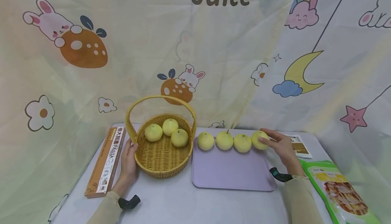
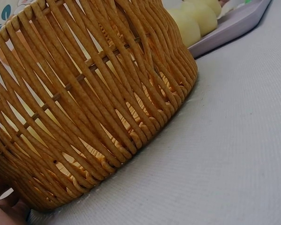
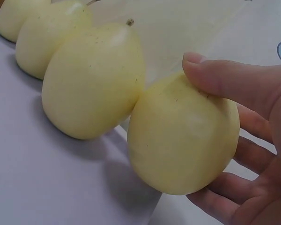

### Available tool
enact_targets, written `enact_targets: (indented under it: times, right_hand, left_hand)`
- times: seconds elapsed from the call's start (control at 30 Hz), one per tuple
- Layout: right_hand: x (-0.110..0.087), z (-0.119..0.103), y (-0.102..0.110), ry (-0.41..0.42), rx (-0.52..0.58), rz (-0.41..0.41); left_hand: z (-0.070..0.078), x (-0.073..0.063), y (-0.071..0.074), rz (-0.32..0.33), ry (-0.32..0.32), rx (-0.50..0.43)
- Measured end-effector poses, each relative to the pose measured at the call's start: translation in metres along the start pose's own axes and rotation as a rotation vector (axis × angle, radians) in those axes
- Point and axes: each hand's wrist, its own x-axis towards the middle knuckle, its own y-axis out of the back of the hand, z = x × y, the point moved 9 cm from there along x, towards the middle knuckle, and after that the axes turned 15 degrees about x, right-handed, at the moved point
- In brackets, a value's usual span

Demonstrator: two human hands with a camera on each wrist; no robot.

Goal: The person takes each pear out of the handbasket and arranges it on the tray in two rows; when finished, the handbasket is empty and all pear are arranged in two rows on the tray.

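My right hand [image 1: 281,147] holds a pale yellow pear [image 3: 182,136] at the tray's far right corner, thumb over its top and fingers round its outer side. This pear touches the neighbouring pear [image 3: 93,82] in the right wrist view. Three pears in all stand to its left in a row along the back of the lilac tray [image 1: 232,174]. At the left, my left hand [image 1: 129,161] grips the side of a woven basket [image 1: 165,174] with a tall arched handle. Three pears [image 1: 170,127] lie inside it, toward the back.
A long pasta box [image 1: 105,163] lies left of the basket. On the right are a green food bag [image 1: 342,191] and a small flat packet [image 1: 299,146], partly behind my right hand. A printed curtain [image 1: 220,47] hangs behind the white table [image 1: 171,200].
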Motion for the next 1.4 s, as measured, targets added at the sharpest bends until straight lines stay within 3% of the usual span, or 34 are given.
enact_targets:
  times: [0.27, 0.53, 0.8, 1.4]
  right_hand:
    - [0.002, 0.013, -0.005, -0.039, 0.003, -0.053]
    - [0.002, 0.012, -0.016, -0.002, -0.018, -0.120]
    - [0.004, 0.017, -0.019, -0.021, -0.021, -0.135]
    - [0.008, 0.033, -0.023, -0.073, 0.113, -0.192]
  left_hand:
    - [-0.002, 0.001, -0.001, -0.001, 0.014, 0.002]
    - [-0.003, 0.002, -0.002, -0.002, 0.016, -0.006]
    - [-0.002, 0.003, -0.002, -0.004, 0.012, -0.014]
    - [-0.002, 0.001, -0.001, -0.007, 0.021, 0.003]
